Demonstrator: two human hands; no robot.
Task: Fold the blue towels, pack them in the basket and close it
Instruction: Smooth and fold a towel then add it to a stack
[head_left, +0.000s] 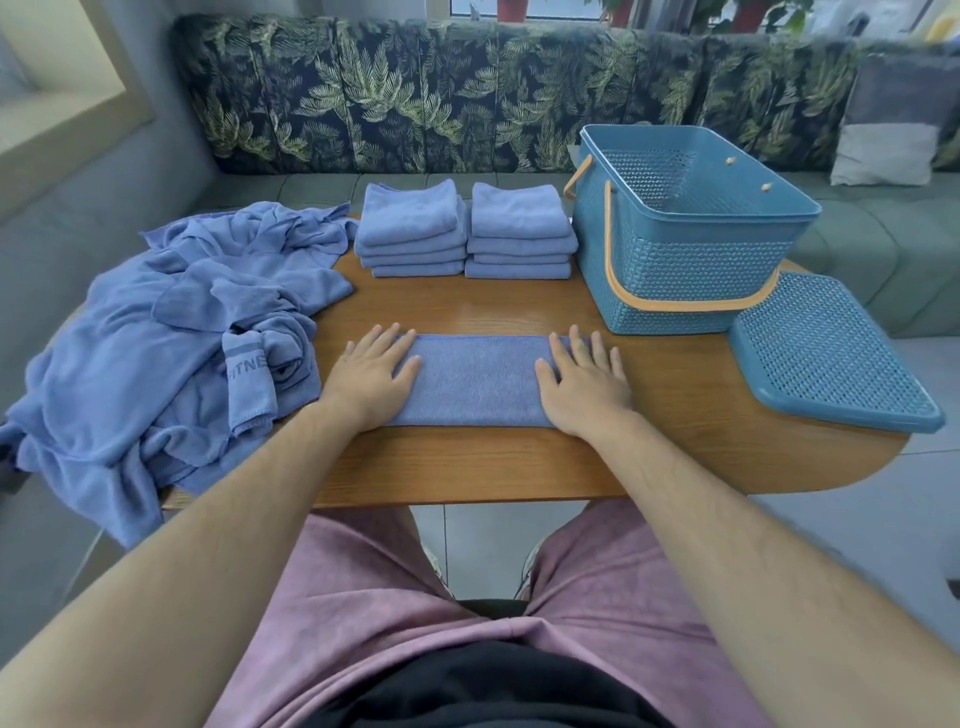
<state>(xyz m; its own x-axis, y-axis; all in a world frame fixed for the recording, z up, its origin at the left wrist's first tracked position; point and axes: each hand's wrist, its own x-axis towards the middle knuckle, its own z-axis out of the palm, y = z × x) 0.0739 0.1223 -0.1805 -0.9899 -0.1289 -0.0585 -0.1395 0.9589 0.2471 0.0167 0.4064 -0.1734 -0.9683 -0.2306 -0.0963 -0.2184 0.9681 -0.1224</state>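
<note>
A blue towel (475, 378) lies folded into a long strip on the wooden table (675, 405) in front of me. My left hand (371, 375) presses flat on its left end and my right hand (584, 379) presses flat on its right end, fingers straight. Two stacks of folded blue towels stand at the back, the left stack (413, 234) and the right stack (521, 236). A heap of unfolded blue towels (156, 332) covers the table's left end. The blue basket (691, 234) with orange handles stands open and empty at the right, its lid (831, 353) lying beside it.
A sofa with a leaf-patterned back (441, 93) runs behind the table, with a grey cushion (893, 124) at the right. The lid overhangs the table's rounded right end. My knees sit under the near edge.
</note>
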